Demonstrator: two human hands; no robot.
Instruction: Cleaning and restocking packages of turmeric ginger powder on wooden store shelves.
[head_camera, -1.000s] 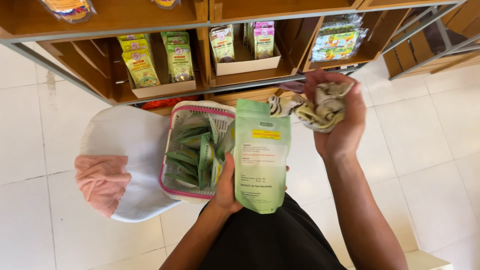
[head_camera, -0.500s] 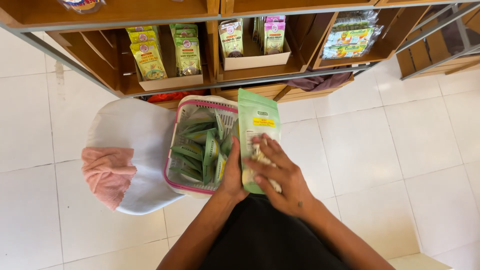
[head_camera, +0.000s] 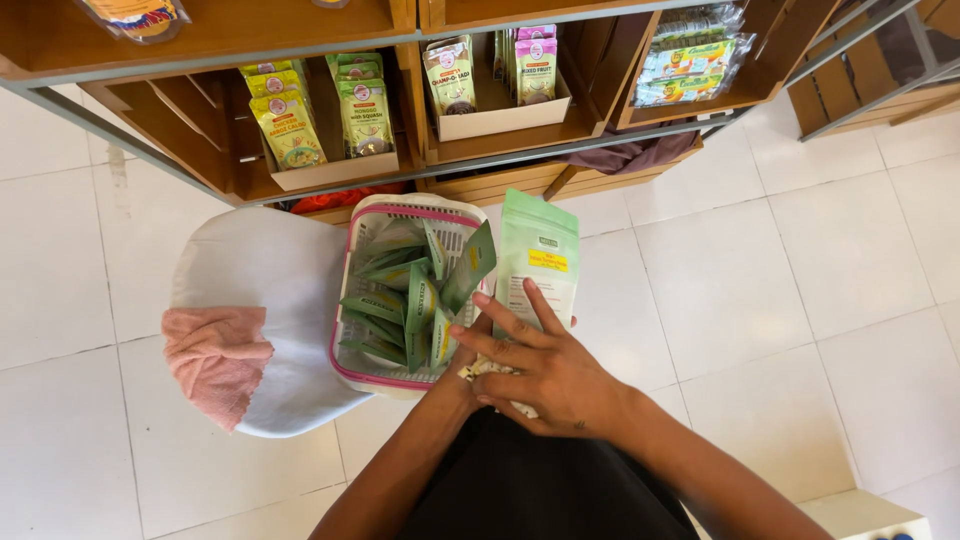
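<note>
Pale green pouch (head_camera: 537, 262) gripped from beneath by left hand (head_camera: 462, 352), steadying it while right hand (head_camera: 545, 372) presses a crumpled cloth (head_camera: 490, 372) flat upon it, beside packet-filled basket (head_camera: 362, 378).

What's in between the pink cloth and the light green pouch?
In the head view, the white basket with a pink rim, full of small green packets, stands between the pink cloth and the light green pouch, on a white seat.
</note>
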